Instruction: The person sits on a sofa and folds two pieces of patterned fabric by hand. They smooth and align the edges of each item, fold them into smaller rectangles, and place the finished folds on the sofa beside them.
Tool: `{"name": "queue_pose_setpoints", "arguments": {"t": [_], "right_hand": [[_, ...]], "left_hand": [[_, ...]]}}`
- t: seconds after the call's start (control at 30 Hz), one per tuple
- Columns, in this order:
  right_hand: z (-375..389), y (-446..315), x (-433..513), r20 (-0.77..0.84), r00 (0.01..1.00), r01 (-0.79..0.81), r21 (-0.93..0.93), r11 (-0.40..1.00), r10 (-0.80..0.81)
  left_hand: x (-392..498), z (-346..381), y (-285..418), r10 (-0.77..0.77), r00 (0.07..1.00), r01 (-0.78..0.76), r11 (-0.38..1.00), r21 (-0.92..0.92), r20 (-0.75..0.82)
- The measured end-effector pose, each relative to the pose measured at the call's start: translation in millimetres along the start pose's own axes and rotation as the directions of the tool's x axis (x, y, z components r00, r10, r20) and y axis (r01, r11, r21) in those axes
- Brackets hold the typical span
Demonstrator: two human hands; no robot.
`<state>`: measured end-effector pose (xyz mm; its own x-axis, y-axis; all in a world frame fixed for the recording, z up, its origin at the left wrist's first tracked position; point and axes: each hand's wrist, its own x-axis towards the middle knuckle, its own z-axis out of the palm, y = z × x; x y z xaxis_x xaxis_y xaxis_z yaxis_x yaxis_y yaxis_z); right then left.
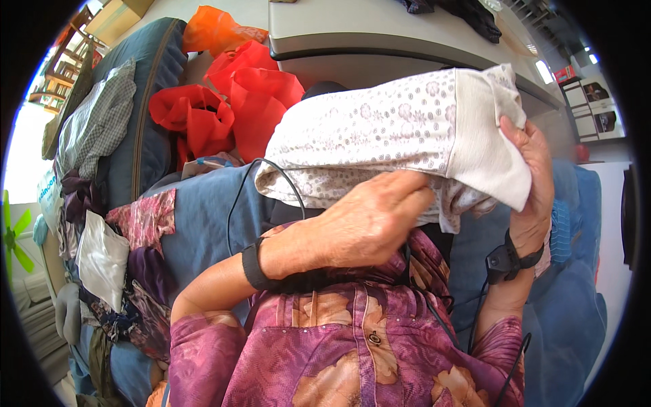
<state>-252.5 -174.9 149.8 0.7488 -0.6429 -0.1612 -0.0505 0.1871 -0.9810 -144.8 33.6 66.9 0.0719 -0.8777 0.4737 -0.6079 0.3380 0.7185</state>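
Across my lap lies a white garment (356,124) printed with small grey-mauve flowers. A plain cream band (473,117) finishes its right end, and the cloth beneath hangs in loose folds. My right hand (536,170) grips the edge of this band, thumb on top and fingers behind. Lower and to the left, my left hand (374,219) has its fingers curled against the garment's near edge, close to the seam. Its fingertips are partly hidden, so whether they pinch the cloth cannot be made out.
I sit on a blue sofa (213,203). Red fabric bags (259,102) and an orange bag (216,30) lie ahead on the left. Clothes, including a checked grey garment (99,117) and a white piece (104,259), cover the left side. A pale table (356,30) stands ahead. A thin black cable (236,203) loops beside the garment.
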Motion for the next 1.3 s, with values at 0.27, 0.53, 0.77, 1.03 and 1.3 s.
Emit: {"name": "queue_pose_setpoints", "arguments": {"t": [0.27, 0.53, 0.77, 1.03, 1.3], "right_hand": [[32, -58, 11, 0.173, 0.974, 0.182, -0.205, 0.962, -0.147], [31, -100, -3, 0.445, 0.719, 0.640, -0.124, 0.758, -0.535], [21, -107, -17, 0.472, 0.592, 0.780, -0.131, 0.612, -0.653], [16, -97, -20, 0.467, 0.536, 0.832, -0.151, 0.534, -0.703], [5, -89, -31, 0.428, 0.521, 0.851, -0.199, 0.485, -0.739]], "left_hand": [[-54, -13, -38, -0.518, 0.832, 0.554, 0.797, 0.240, -0.200], [-79, -36, -68, -0.303, 0.738, 0.557, 0.778, 0.290, -0.603], [-80, -64, -70, -0.345, 0.745, 0.638, 0.621, 0.455, -0.571], [-78, -41, -97, -0.473, 0.728, 0.678, 0.396, 0.619, -0.496], [-90, -43, -130, -0.196, 0.864, 0.453, 0.704, 0.547, -0.464]]}}
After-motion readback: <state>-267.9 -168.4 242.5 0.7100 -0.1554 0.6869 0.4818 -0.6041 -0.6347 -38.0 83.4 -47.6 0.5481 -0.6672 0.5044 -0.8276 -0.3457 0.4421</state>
